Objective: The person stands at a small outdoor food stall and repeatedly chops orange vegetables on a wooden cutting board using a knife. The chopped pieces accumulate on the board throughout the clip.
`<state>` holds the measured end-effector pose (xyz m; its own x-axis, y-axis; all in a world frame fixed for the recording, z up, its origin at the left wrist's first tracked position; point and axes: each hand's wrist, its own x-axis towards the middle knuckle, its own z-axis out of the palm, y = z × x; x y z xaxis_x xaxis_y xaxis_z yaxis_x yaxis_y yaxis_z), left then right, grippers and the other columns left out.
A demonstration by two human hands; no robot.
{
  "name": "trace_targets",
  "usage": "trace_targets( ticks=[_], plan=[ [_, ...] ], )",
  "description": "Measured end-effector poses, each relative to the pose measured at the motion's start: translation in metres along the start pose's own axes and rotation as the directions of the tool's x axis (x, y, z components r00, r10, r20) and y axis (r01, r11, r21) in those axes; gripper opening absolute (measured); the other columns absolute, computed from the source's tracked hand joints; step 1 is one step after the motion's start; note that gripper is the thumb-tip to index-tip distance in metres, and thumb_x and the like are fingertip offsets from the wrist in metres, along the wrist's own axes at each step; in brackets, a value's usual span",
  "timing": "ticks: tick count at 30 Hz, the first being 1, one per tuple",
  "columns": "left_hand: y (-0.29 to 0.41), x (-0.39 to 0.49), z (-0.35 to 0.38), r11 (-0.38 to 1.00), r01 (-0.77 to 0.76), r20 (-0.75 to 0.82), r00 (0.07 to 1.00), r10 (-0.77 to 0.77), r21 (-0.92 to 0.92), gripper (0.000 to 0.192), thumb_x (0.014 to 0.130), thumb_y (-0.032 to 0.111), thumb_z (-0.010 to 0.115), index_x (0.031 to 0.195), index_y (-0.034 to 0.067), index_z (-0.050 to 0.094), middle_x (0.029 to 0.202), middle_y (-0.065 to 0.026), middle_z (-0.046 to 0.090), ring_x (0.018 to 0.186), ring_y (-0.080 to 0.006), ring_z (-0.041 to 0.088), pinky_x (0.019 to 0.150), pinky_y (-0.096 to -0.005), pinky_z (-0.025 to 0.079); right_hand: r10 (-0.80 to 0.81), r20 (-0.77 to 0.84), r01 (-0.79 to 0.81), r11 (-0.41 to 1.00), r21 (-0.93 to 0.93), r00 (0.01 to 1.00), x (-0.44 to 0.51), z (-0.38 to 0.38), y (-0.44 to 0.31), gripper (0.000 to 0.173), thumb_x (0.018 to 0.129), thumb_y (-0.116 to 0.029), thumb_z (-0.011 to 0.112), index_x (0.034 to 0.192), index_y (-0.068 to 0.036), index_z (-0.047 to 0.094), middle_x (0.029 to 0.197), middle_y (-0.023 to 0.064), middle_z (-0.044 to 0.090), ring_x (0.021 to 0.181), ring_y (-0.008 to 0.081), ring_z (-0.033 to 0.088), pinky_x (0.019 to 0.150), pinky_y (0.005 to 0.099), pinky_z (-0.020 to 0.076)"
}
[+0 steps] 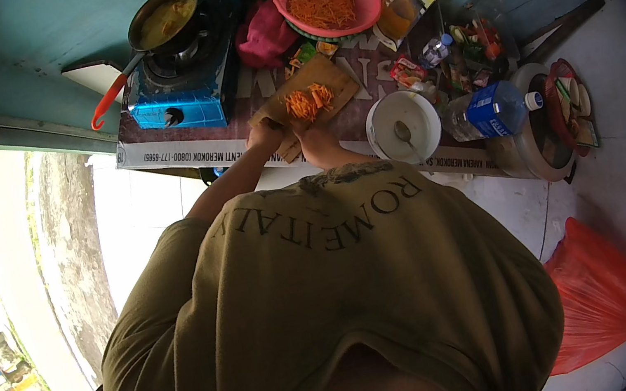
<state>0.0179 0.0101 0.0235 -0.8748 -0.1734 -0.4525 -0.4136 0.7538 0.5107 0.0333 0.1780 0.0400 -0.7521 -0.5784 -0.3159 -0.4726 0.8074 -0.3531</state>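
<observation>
A wooden cutting board [339,81] lies at an angle before me, with a heap of shredded orange carrot [303,105] on it. My left hand [263,136] is at the board's left end, its fingers bent by a small dark thing that I cannot make out. My right hand [315,143] lies over the board's near edge, just below the carrot; its fingertips are partly hidden. Behind the board, a pink plastic basin [371,0] holds more carrot shreds [321,5]. A white tub [372,133] with a metal spoon [403,132] in it stands to the right of my right hand.
A blue gas stove [183,106] at the left bears a frying pan [135,37] of yellowish food, its orange handle sticking out. A pink cloth [264,34], a large water bottle [483,111], a small bottle [437,50] and packets surround the board. A red plastic bag [600,289] sits on the floor.
</observation>
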Motion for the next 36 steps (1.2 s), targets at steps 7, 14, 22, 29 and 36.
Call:
trace_targets(
  ticks=[7, 14, 22, 29, 36],
  plan=[
    [0.001, -0.004, -0.002, 1.0, -0.023, -0.046, 0.999, 0.024, 0.013, 0.035, 0.077, 0.031, 0.056, 0.102, 0.006, 0.06, 0.102, -0.0197, 0.059, 0.096, -0.0331, 0.057, 0.083, -0.0395, 0.044, 0.062, -0.045, -0.05, 0.97, 0.238, 0.997, 0.011, -0.003, 0.014, 0.028, 0.082, -0.017, 0.047, 0.105, -0.003, 0.039, 0.076, 0.0224, 0.059, 0.069, 0.0395, 0.058, 0.06, 0.0473, 0.0455],
    [0.006, -0.009, -0.006, 0.999, -0.023, -0.016, 1.0, 0.023, 0.023, 0.036, 0.078, 0.031, 0.055, 0.105, 0.008, 0.058, 0.103, -0.0195, 0.059, 0.098, -0.0333, 0.056, 0.084, -0.0401, 0.044, -0.044, -0.191, 0.087, 0.971, 0.221, 0.981, -0.009, -0.012, 0.015, 0.024, 0.081, -0.017, 0.048, 0.1, -0.003, 0.04, 0.069, 0.0198, 0.059, 0.062, 0.0373, 0.058, 0.054, 0.0476, 0.0444],
    [0.009, -0.012, -0.008, 1.0, -0.02, -0.042, 0.999, 0.021, 0.018, 0.034, 0.079, 0.03, 0.051, 0.105, 0.008, 0.058, 0.102, -0.0179, 0.06, 0.098, -0.0327, 0.056, 0.083, -0.04, 0.044, -0.071, -0.203, 0.087, 0.993, 0.073, 0.977, -0.009, -0.006, 0.005, 0.043, 0.081, -0.014, 0.047, 0.119, -0.002, 0.032, 0.074, 0.0219, 0.058, 0.067, 0.0358, 0.059, 0.056, 0.0461, 0.0466],
    [0.006, -0.008, -0.004, 0.999, -0.029, -0.049, 0.998, 0.03, 0.027, 0.033, 0.08, 0.031, 0.05, 0.102, 0.009, 0.06, 0.101, -0.0182, 0.06, 0.097, -0.0328, 0.057, 0.083, -0.0401, 0.044, 0.05, -0.005, -0.049, 0.993, 0.105, 0.999, -0.008, -0.005, 0.002, 0.059, 0.082, -0.012, 0.043, 0.136, -0.012, 0.02, 0.075, 0.0197, 0.06, 0.065, 0.0325, 0.06, 0.057, 0.0453, 0.0479],
    [-0.002, 0.0, 0.001, 0.997, -0.047, -0.041, 0.998, 0.05, 0.062, 0.033, 0.079, 0.032, 0.051, 0.101, 0.008, 0.061, 0.1, -0.019, 0.06, 0.096, -0.0333, 0.057, 0.084, -0.0403, 0.044, -0.011, -0.227, 0.057, 0.979, 0.198, 0.974, -0.003, 0.004, 0.014, 0.026, 0.082, -0.015, 0.047, 0.105, -0.006, 0.039, 0.062, 0.019, 0.057, 0.056, 0.0366, 0.057, 0.049, 0.0472, 0.044]
  ],
)
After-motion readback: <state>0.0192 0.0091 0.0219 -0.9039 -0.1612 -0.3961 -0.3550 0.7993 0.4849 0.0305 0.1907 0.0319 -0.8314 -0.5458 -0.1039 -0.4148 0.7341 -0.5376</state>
